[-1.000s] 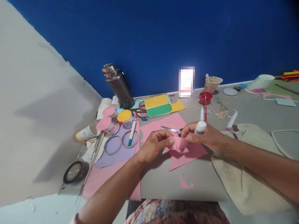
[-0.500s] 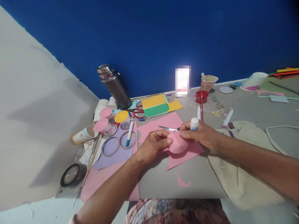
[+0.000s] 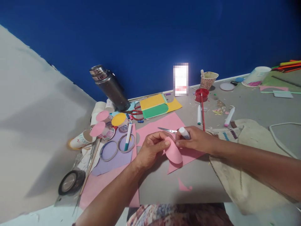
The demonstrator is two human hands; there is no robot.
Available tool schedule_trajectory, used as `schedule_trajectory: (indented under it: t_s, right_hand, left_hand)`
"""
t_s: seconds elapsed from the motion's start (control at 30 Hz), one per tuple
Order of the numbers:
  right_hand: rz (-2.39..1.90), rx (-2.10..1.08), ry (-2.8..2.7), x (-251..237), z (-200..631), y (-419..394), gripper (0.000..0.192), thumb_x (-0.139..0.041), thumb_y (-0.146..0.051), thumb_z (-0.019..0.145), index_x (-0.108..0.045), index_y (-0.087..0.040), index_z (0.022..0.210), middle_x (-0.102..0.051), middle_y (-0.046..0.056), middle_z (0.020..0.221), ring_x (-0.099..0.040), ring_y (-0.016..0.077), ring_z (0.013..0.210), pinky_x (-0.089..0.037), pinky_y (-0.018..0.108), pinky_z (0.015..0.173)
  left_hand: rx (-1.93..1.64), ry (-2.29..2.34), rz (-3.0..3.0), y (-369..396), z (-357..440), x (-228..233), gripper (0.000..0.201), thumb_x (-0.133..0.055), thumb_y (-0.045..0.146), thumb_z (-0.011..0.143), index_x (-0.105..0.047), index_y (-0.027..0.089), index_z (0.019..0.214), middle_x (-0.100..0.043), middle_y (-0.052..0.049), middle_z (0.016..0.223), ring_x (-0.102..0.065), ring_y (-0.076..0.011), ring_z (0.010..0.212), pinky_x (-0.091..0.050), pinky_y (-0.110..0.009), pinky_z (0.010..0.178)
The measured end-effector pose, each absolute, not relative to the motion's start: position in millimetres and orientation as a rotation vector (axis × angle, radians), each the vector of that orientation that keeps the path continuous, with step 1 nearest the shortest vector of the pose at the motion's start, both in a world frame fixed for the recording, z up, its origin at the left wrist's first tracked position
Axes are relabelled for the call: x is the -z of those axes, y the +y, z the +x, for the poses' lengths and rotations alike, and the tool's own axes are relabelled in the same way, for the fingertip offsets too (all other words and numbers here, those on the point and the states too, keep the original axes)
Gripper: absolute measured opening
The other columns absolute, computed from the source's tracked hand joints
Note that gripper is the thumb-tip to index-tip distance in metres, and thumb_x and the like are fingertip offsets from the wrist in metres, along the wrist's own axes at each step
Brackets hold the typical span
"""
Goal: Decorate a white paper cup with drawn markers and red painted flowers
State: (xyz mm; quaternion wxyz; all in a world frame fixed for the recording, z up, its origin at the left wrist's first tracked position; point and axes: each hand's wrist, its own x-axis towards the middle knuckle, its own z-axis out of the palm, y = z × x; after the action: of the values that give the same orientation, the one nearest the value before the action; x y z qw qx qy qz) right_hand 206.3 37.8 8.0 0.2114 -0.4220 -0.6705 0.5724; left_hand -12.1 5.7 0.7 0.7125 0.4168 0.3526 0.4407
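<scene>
My left hand (image 3: 154, 147) pinches a rounded piece of pink paper (image 3: 174, 153) between thumb and fingers. The piece is curled and tilted above the table. My right hand (image 3: 191, 138) grips a white glue stick (image 3: 184, 133), which pokes up between its fingers. Its thumb and fingertips meet the right edge of the curled paper. Just behind the hands, scissors (image 3: 167, 129) lie on a larger pink sheet (image 3: 172, 119), their handles hidden by my right hand.
Paper cups with pink and yellow tops (image 3: 118, 120), tape rings (image 3: 108, 151) and a steel flask (image 3: 111, 89) stand at left. Markers (image 3: 229, 116), a red dish (image 3: 202, 94) and a cloth (image 3: 246, 175) are at right. Pink scraps (image 3: 183, 185) lie in front.
The pink paper has turned from facing me to a steeper, narrower angle and dropped slightly. My right hand has shifted a little left, tilting the glue stick. The view has moved slightly.
</scene>
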Motion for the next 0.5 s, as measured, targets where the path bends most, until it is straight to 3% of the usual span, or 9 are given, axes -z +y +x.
schedule_trajectory:
  t_s: [0.13, 0.33, 0.5]
  right_hand:
    - [-1.105, -1.481, -1.979, -7, 211, 36, 0.046, -0.073, -0.065, 0.087, -0.060, -0.021, 0.087, -0.056, -0.003, 0.076, -0.049, 0.0148, 0.070, -0.037, 0.029, 0.064]
    - [-1.076, -1.314, -2.108, -13, 212, 30, 0.055, -0.039, -0.068, 0.106, -0.063, -0.020, 0.094, -0.063, 0.003, 0.084, -0.056, 0.0185, 0.076, -0.041, 0.033, 0.072]
    - [-1.133, -1.152, -2.231, -16, 209, 25, 0.049, -0.043, -0.060, 0.105, -0.068, -0.019, 0.107, -0.073, 0.008, 0.097, -0.063, 0.0226, 0.085, -0.043, 0.036, 0.079]
  left_hand:
    - [-0.970, 0.840, 0.877, 9, -16, 1, 0.027, -0.095, 0.032, 0.072, -0.076, 0.014, 0.075, -0.071, -0.005, 0.083, -0.063, -0.0162, 0.077, -0.046, -0.030, 0.075]
    - [-0.936, 0.860, 0.854, 11, -16, -2, 0.017, -0.084, 0.027, 0.069, -0.076, 0.013, 0.073, -0.071, -0.006, 0.077, -0.062, -0.0180, 0.073, -0.045, -0.031, 0.076]
    - [-0.929, 0.874, 0.819, 8, -12, -4, 0.012, -0.079, 0.022, 0.062, -0.072, 0.015, 0.069, -0.070, -0.004, 0.081, -0.059, -0.0159, 0.072, -0.042, -0.029, 0.072]
